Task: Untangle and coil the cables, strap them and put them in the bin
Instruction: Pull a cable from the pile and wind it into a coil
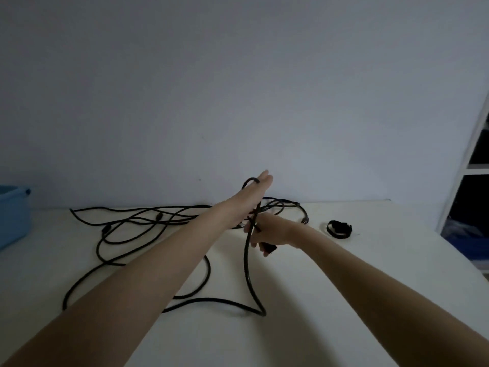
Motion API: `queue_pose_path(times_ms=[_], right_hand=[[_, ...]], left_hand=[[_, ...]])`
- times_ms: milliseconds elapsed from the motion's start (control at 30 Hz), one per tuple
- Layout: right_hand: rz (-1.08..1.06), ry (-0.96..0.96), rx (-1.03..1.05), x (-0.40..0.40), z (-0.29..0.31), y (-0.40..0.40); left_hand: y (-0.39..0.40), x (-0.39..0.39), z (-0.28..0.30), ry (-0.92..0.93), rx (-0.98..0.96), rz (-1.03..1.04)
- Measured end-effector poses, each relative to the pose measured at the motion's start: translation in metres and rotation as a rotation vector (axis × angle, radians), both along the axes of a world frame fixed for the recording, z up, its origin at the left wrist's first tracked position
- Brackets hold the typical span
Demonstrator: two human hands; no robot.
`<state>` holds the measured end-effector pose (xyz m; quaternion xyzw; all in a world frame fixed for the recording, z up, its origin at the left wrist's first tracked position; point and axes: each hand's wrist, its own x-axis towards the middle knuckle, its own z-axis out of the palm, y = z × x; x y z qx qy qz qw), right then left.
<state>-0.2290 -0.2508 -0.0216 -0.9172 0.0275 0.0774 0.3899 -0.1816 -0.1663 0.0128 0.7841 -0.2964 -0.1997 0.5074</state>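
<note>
A black cable (248, 263) is looped over the straight, raised fingers of the left hand (255, 190), held above a white table (344, 287). Just below those fingers, the same cable and its dark plug (269, 248) are gripped in the curled fingers of the right hand (266, 233). The rest of the cable is spread in tangled loops left of and below both hands. A coiled black strap (339, 229) is seen right of the right-hand fingers, a blue bin (12, 215) far left.
</note>
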Motion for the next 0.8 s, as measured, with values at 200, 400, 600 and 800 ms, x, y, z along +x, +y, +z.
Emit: queue_pose_path(times_ms=[200,400,600,800], right_hand=[[-0.002,-0.181,-0.015,-0.004,0.022,-0.009],[-0.092,-0.283,0.679,-0.006,0.035,-0.032],[-0.173,-0.294,0.948,0.002,0.047,-0.023],[0.270,0.126,0.407,-0.010,0.057,0.015]], left_hand=[[0.013,0.007,-0.003,-0.216,0.259,-0.055],[0.027,0.011,0.010,0.056,0.074,-0.165],[0.033,0.020,0.016,0.088,-0.122,-0.060],[0.044,0.043,0.040,0.053,-0.556,0.399]])
